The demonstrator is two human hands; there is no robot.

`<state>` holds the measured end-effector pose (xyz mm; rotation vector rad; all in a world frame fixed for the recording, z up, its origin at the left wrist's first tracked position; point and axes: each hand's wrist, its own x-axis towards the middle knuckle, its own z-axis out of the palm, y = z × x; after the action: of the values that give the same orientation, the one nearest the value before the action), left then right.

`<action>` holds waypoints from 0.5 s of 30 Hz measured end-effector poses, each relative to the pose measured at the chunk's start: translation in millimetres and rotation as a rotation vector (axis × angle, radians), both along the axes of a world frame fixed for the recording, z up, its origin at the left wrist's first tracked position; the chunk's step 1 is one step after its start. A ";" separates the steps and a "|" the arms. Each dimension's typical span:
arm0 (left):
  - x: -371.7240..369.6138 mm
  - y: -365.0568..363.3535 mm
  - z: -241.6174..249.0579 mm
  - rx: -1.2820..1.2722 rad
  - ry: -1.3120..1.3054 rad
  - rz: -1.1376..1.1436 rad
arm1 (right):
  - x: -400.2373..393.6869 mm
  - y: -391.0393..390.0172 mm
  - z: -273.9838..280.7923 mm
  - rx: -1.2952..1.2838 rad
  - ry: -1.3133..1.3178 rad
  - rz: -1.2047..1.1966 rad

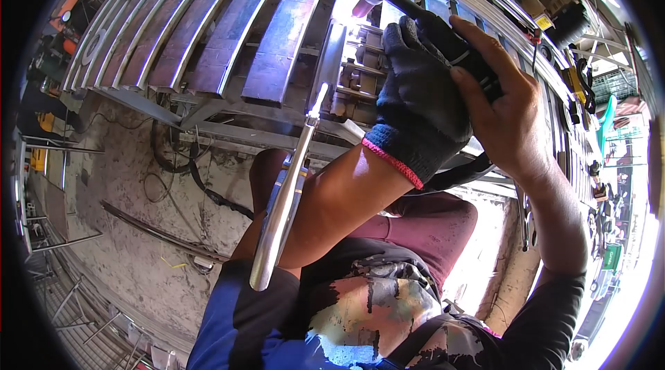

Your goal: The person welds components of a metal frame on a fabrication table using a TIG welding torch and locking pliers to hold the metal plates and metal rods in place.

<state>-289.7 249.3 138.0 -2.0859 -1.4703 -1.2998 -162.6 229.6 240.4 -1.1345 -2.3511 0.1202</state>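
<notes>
Gripping the handle of a TIG-type welding torch [473, 62], the bare right hand [509, 107] has its thumb and fingers closed around it. The gloved left hand [422, 86] lies against the torch's near side; whether its fingers are curled tight cannot be told, since the handle and the other hand cover part of it. The torch sits above the workbench, its nozzle at a bright glow [346, 18] on a narrow metal strip [331, 51], beside the row of flat bars [228, 38].

Burns look like the likeliest trouble: the right hand and both forearms are uncovered (only the left has a glove), so spatter or arc light could reach skin. A small wrist tilt might bring the nozzle into the metal or shift the glow off its spot. The torch cable [460, 175], looping below the hands, could drag on the handle if it caught. The long-handled clamp [280, 214] juts out over the left forearm, where a knock might jolt the strip, and maroon trousers [429, 231] below could catch sparks.
</notes>
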 end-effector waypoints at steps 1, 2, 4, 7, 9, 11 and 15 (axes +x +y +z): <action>-0.5 0.0 1.2 -0.012 0.005 -0.004 | -0.1 -0.5 1.0 -0.030 -0.001 -0.013; -1.5 -0.5 2.2 -0.024 0.011 -0.011 | -0.3 -0.9 1.3 -0.059 -0.001 -0.027; -2.2 -1.0 4.0 -0.041 0.023 -0.021 | 0.3 -0.9 -1.5 -0.013 0.019 -0.043; -0.7 -0.2 6.4 -0.066 0.033 -0.029 | 2.5 2.5 -9.0 0.097 0.037 0.000; -1.6 -0.7 7.9 -0.071 0.037 -0.033 | 4.0 3.6 -11.7 0.133 0.046 0.024; -0.5 -1.5 9.0 -0.092 0.043 -0.039 | 4.8 3.3 -12.5 0.118 0.056 0.021; -3.2 -2.5 10.2 -0.116 0.051 -0.052 | 4.5 1.7 -11.7 0.116 0.075 0.024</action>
<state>-293.0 246.9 148.1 -2.2264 -1.5130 -1.1965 -158.1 231.2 228.7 -1.0291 -2.2747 0.0334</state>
